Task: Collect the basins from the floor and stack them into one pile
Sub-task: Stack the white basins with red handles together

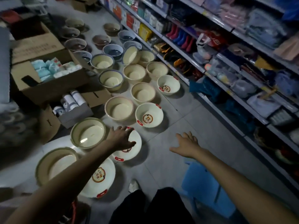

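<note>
Shop aisle, grey tiled floor (178,130): cream basins (119,110) spread out in rows.
My left hand (120,137), fingers spread, over the red-handled white basin (132,154); right hand (187,143) open above bare tile, holding nothing.

The left forearm (77,172) and right forearm (234,175) are bare right down to the near edge of view. The left hand (121,138) and right hand (186,144) are bare too. Black fabric trousers (152,207) cover both legs, near centre. Just beyond the left leg shows the toe of a white shoe (133,185), dim and blurred.
</note>
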Demonstrator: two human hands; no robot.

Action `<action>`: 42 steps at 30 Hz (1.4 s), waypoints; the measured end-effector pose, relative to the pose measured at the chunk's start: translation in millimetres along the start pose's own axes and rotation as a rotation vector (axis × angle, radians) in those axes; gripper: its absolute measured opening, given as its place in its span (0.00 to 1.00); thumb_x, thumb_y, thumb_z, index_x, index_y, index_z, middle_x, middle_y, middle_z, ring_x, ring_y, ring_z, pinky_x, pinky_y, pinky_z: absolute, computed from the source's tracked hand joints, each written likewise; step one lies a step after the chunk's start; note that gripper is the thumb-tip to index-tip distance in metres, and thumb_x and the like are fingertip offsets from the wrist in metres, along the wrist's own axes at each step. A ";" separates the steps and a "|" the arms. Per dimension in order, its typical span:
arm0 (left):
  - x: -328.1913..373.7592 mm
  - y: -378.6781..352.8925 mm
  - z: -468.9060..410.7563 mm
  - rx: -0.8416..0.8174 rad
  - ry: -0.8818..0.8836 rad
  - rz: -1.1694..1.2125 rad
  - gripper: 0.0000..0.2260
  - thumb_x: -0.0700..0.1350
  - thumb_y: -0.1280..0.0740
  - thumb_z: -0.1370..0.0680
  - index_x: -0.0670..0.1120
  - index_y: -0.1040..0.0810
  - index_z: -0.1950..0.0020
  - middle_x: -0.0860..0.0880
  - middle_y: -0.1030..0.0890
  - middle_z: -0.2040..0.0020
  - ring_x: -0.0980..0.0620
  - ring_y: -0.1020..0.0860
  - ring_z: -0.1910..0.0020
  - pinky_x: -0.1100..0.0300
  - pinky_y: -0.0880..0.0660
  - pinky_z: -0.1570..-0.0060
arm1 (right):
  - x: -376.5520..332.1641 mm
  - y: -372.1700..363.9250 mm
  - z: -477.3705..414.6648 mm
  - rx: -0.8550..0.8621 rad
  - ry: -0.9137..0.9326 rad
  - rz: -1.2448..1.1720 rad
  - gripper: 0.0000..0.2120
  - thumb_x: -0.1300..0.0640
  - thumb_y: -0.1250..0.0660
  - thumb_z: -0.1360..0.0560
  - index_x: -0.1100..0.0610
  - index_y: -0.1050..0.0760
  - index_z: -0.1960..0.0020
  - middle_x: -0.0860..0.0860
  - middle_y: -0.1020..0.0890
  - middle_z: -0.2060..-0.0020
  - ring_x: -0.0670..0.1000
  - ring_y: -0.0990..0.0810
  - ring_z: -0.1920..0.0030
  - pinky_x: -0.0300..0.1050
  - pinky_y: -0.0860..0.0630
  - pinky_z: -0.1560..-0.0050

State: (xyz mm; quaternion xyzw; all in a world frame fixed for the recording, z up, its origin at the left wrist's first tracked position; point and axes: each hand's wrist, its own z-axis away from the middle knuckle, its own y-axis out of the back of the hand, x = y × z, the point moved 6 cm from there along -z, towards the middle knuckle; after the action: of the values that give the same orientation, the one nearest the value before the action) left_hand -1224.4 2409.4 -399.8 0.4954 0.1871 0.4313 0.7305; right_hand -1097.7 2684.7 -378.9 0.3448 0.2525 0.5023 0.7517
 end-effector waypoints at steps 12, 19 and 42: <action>-19.0 -39.4 -60.3 0.033 0.514 0.282 0.37 0.70 0.41 0.24 0.55 0.40 0.18 0.47 0.31 0.23 0.43 0.31 0.25 0.41 0.37 0.27 | 12.1 55.7 -213.6 -0.161 0.320 0.285 0.42 0.33 0.39 0.26 0.51 0.45 0.18 0.58 0.40 0.21 0.63 0.46 0.21 0.59 0.45 0.23; 60.2 -136.8 -103.3 0.033 0.912 0.511 0.40 0.72 0.47 0.29 0.54 0.35 0.21 0.46 0.25 0.28 0.42 0.25 0.32 0.42 0.29 0.33 | 32.2 13.3 -365.5 -0.252 0.581 0.473 0.41 0.32 0.39 0.23 0.54 0.44 0.19 0.58 0.41 0.20 0.64 0.47 0.20 0.60 0.46 0.23; 109.4 -543.2 -351.8 -0.065 0.741 0.428 0.40 0.70 0.45 0.24 0.54 0.48 0.17 0.42 0.35 0.21 0.39 0.37 0.22 0.37 0.41 0.26 | 43.2 -338.8 -561.6 -0.345 0.962 0.805 0.48 0.25 0.43 0.25 0.51 0.54 0.16 0.59 0.54 0.18 0.62 0.57 0.18 0.59 0.54 0.20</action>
State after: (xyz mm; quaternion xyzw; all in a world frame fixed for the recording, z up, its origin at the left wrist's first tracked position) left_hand -1168.2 2621.9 -1018.2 0.3115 0.3162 0.7276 0.5230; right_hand -1292.7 2786.1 -998.3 0.0235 0.3278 0.8762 0.3524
